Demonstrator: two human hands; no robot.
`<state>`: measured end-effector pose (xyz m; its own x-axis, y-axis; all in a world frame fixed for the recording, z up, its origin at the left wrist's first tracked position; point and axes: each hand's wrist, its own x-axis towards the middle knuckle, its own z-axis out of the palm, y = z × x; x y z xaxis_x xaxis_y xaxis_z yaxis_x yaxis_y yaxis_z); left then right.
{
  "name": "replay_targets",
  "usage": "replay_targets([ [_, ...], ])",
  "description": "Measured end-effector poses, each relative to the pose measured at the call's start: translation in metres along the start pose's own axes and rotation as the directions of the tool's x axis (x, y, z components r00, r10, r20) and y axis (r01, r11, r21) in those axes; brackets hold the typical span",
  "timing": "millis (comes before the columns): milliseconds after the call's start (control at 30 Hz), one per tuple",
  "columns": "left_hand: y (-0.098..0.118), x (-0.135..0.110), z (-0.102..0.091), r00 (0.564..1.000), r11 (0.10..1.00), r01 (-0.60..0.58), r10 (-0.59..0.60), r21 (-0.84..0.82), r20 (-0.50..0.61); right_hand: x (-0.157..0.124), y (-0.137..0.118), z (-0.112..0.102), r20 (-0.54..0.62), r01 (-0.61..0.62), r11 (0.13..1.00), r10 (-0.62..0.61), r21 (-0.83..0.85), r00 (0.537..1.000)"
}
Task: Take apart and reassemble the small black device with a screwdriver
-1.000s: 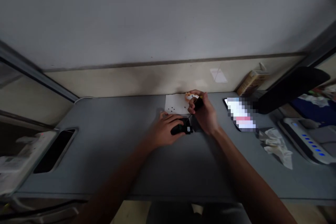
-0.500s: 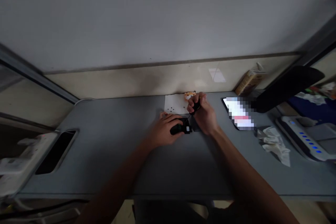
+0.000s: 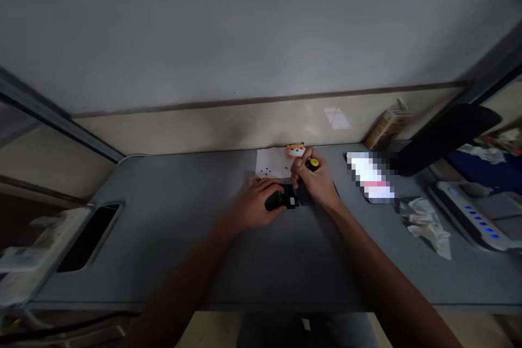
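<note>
On the desk, my left hand (image 3: 261,201) is closed around a small black electronic device (image 3: 291,197). Green marks and a white label show on it, while the palm and fingers hide its left part; its exact kind cannot be made out. My right hand (image 3: 316,176) wraps round a screwdriver (image 3: 312,164), whose dark handle ends in a yellow cap. It sits just to the right of the device; the fingers hide the tip. Behind the hands lies a sheet of white paper (image 3: 271,160) with several tiny dark screw-like bits (image 3: 267,169). An orange-and-white animal-faced object (image 3: 296,150) sits at the paper's back edge.
To the right are a lit phone (image 3: 370,176), crumpled tissue (image 3: 426,225), a carton (image 3: 387,128), a black upright object (image 3: 451,138) and a grey device with blue lights (image 3: 481,217). A dark-screened phone (image 3: 87,236) and white power strip (image 3: 44,250) lie left. A wall (image 3: 196,128) bounds the desk behind.
My right hand has turned and tilted the screwdriver, so its yellow cap now shows and the shaft no longer does. The left hand stays on the device.
</note>
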<state>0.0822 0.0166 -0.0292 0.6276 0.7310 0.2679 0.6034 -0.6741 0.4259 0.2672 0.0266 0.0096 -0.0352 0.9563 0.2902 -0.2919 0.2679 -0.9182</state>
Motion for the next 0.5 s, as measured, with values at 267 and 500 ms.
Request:
replay_targets([
  [267,-0.002,0.000,0.002,1.000,1.000,0.000,0.000,-0.011,0.008,0.006,-0.007,-0.002,-0.017,-0.106,0.968,0.113,0.227,0.993],
  [500,0.000,0.003,0.011,0.999,0.998,0.049,-0.050,-0.049,-0.016,0.006,-0.003,-0.004,-0.110,-0.055,0.995,0.064,0.084,0.992],
])
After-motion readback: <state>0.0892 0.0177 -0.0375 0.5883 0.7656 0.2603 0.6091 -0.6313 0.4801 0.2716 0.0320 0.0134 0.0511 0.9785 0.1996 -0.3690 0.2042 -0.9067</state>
